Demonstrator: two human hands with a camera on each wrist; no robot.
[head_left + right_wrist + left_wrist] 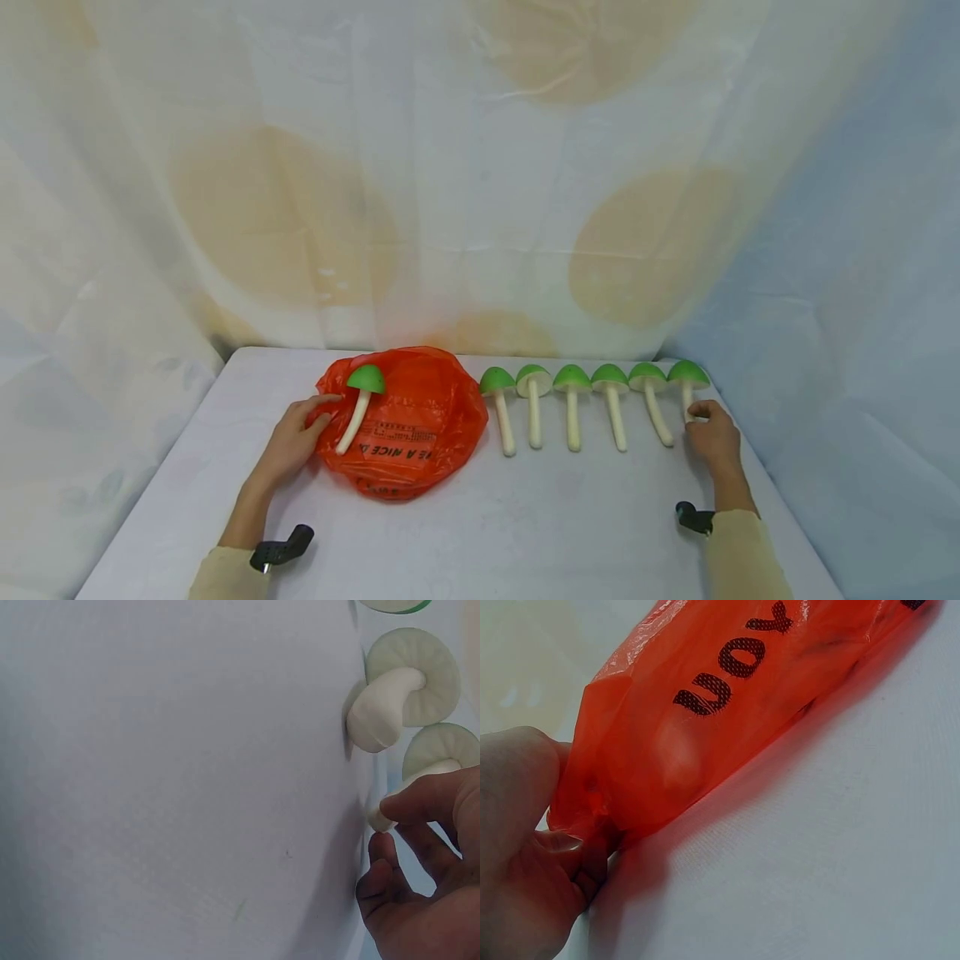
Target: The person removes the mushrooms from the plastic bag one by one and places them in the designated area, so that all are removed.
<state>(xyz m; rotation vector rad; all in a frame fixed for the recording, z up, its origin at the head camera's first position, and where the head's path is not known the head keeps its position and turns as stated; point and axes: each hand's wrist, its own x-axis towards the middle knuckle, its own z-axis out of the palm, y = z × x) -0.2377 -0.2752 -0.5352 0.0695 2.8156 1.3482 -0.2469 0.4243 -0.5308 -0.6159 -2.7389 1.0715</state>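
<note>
My left hand [295,435] pinches the left edge of a red plastic bag [457,417]. In the left wrist view the bag [727,697] runs between thumb and fingers, with dark printed letters on its side. One toy mushroom [366,381], green-capped with a white stem, lies over the bag's left part; whether it is inside cannot be told. At the far right end of a row, my right hand [714,433] pinches the lower stem of another mushroom [687,377]. The right wrist view shows thumb and fingertips on that stem's end [381,819].
Between the bag and my right hand, several more mushrooms [572,379] lie in a row, caps towards the back edge. The white table [570,525] is enclosed by pale cloth walls [480,167] with tan circles. Each wrist wears a black camera mount [282,550].
</note>
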